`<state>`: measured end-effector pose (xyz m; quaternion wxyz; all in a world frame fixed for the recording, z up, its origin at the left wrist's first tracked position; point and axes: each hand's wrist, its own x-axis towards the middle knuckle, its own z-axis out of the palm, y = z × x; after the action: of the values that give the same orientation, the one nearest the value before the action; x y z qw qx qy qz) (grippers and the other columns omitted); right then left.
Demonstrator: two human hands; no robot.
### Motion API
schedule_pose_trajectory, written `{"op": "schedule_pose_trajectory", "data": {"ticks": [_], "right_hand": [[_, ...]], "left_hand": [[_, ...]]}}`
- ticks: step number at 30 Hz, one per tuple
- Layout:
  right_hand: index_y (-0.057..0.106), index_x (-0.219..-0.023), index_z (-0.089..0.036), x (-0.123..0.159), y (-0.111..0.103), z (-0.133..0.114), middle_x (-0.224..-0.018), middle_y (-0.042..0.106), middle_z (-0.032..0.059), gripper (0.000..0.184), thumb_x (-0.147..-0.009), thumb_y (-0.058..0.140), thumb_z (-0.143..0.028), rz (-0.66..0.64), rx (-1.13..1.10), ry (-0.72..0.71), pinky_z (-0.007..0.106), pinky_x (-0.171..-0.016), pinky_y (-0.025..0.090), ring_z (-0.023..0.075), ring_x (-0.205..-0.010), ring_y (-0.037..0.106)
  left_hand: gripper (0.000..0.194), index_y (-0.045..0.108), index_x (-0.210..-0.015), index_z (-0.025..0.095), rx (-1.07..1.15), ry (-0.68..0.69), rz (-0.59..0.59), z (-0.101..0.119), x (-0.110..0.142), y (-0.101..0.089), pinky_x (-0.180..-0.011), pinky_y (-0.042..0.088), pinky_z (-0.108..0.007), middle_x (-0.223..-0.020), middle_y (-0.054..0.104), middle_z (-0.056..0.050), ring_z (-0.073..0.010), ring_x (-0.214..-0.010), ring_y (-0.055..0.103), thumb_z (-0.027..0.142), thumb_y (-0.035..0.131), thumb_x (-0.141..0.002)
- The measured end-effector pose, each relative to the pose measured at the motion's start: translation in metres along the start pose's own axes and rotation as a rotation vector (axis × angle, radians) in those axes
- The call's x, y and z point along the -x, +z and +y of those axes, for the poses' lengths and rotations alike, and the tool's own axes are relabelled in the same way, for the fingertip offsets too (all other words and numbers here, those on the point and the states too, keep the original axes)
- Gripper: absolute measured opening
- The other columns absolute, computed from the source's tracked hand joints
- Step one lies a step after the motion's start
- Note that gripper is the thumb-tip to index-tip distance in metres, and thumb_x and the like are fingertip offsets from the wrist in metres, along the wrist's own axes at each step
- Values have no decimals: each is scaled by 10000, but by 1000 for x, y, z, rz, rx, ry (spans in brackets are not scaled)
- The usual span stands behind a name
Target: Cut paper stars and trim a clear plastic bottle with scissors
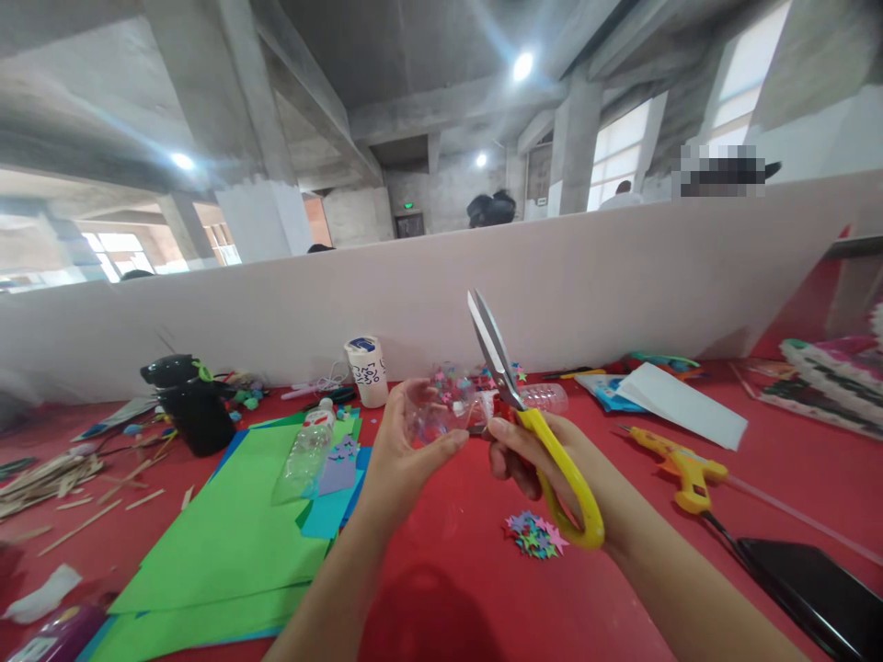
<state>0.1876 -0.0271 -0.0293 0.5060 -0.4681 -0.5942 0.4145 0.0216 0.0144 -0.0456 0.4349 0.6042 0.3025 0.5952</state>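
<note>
I can read no words or numbers with certainty. Dark blue lettering (368, 375) covers a white canister (375, 395), too small for me to spell out. A clear bottle (303, 464) bears a red-and-white label (319, 418), illegible. Far back, a lit green sign (408, 206) is blurred.

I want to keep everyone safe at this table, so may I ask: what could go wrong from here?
The scissors in the right hand point upward with bare blades, close to the left hand; a slip might nick it. The clear plastic piece in the left hand looks thin and could bend or slip. The small loose stars piled on the red table might scatter if an arm brushes them.
</note>
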Motion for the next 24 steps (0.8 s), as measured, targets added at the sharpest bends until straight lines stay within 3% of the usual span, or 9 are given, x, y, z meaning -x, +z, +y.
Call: {"op": "schedule_pose_trajectory", "data": {"ticks": [3,6,10,13,16,19,24], "right_hand": [[568,-522,-203,-2,-2,1,-467,521,-17,575,-696,637,-746,10,-26,25,252,-389,326,93,-378,413],[611,-654,-205,-5,-4,2,-526,529,-46,530,-646,693,-729,57,-54,22,277,-463,400,92,-413,404],[562,-753,-220,-13,-7,10,-627,522,-77,504,-632,762,-666,144,-57,1,308,-595,467,90,-488,397],[589,-796,-191,-19,-9,20,-690,555,-54,399,-753,760,-549,139,-31,20,298,-593,482,123,-589,519],[645,-1024,-160,-25,-8,28,-964,665,22,248,-925,650,-387,87,-20,50,339,-685,549,168,-790,644],[620,-1188,-174,-26,-3,31,-1160,657,65,294,-951,624,-349,35,-32,71,404,-777,573,210,-931,666],[609,-1222,-182,-17,7,26,-1207,647,78,321,-953,622,-355,-40,-91,66,432,-816,567,223,-979,662]], "left_hand": [[515,545,-1101,225,-21,-20,-63,-5,-3,-3,-881,481,-372,-1070,582,-45,-213,-971,617,332,813,-675],[522,509,-1144,226,-54,-67,-123,-7,-1,1,-901,479,-384,-1080,584,-55,-224,-1011,615,315,778,-705],[533,458,-1193,235,-95,-112,-60,-13,6,12,-929,470,-412,-1060,598,-55,-232,-1015,622,346,729,-747],[548,442,-1209,233,-163,-134,-45,-22,11,16,-937,467,-429,-1058,604,-60,-240,-1004,628,367,723,-757],[590,407,-1257,215,-229,-128,-57,-30,16,15,-1008,421,-449,-1102,582,-75,-248,-1059,609,318,704,-758],[596,355,-1320,216,-234,-123,-80,-35,26,7,-1044,400,-455,-1210,531,-103,-246,-1121,589,305,640,-804],[622,423,-1264,239,-271,24,32,-35,53,-9,-1052,390,-427,-1200,571,-87,-251,-1178,559,288,733,-727]]}}
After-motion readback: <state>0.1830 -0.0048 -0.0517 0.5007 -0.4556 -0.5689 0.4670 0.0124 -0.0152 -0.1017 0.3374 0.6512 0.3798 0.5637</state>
